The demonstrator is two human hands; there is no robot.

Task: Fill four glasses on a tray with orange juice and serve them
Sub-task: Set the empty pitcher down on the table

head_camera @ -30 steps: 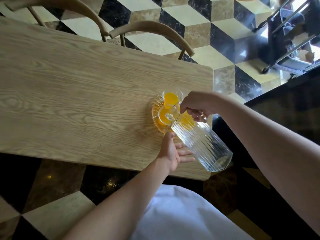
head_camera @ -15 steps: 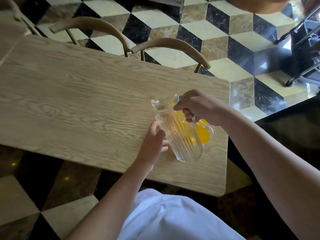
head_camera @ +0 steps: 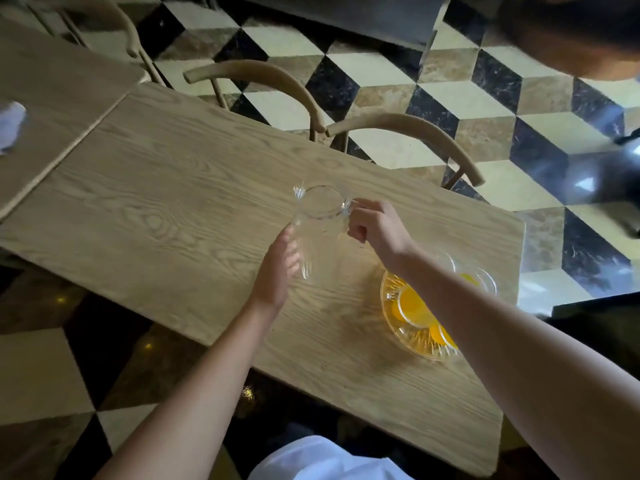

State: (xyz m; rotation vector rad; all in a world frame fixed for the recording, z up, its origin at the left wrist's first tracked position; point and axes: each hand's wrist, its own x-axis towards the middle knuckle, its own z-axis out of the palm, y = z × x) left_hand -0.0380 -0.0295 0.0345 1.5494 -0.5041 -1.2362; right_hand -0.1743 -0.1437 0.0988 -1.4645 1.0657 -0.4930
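A clear ribbed glass pitcher (head_camera: 320, 216) stands upright on the wooden table (head_camera: 173, 202), looking empty. My right hand (head_camera: 377, 230) grips its handle from the right. My left hand (head_camera: 278, 268) rests flat against the pitcher's lower left side, fingers together. To the right sits a round cut-glass tray (head_camera: 408, 332) holding glasses of orange juice (head_camera: 414, 304); my right forearm crosses over it and hides part of the glasses.
Two curved wooden chair backs (head_camera: 408, 126) stand at the table's far side. A second table (head_camera: 52, 84) adjoins on the left with a pale object (head_camera: 10, 124) on it. The tray sits near the table's right end. Checkered floor surrounds.
The pitcher went from tilted over the tray to upright, and has moved left onto the middle of the table. Both hands travelled with it. The tray now shows uncovered at the right.
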